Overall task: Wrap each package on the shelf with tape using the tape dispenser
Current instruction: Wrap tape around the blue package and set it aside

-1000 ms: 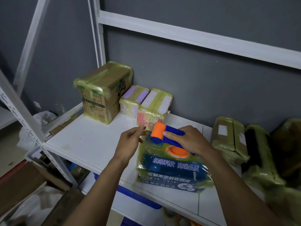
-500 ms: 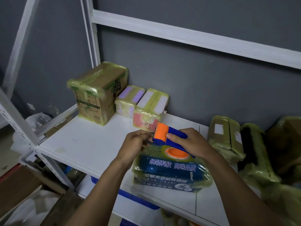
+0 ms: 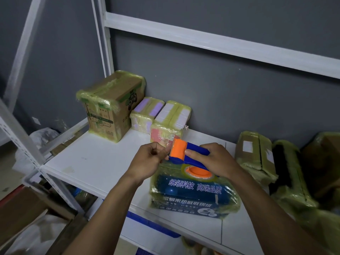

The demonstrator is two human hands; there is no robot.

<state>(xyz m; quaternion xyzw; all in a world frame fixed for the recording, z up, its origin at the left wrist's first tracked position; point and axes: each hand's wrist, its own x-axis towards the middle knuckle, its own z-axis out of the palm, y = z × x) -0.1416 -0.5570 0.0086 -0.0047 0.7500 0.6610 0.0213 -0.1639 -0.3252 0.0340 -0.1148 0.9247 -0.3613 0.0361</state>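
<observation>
The blue plastic-wrapped package with white lettering (image 3: 191,194) lies flat near the front edge of the white metal shelf (image 3: 95,162), already sheathed in yellowish-green clear tape. On its far end sits the blue-and-orange plastic tape dispenser (image 3: 185,155), with the orange-hubbed roll down against the package and the orange roller head raised toward the far-left.

The right hand (image 3: 215,161) comes over the package's far right corner and grips the dispenser's blue handle, fingers wrapped round it and thumb laid along the top. The left hand (image 3: 149,159) hovers just left of the package's far end, fingers curled in tight, thumb and forefinger tips up against the orange roller head. Whether they pinch a tape end there I cannot tell; the tape is too clear to make out.

Beyond the package to the far-left stands a brown cardboard box with green print (image 3: 110,107), taped at its edges. Between that box and the package are two small taped packs side by side, one with purple panels (image 3: 147,113) and one with white panels (image 3: 171,118). To the package's right lie a taped brown parcel with a white label (image 3: 255,155) and a dark taped bundle (image 3: 287,172), touching each other.
</observation>
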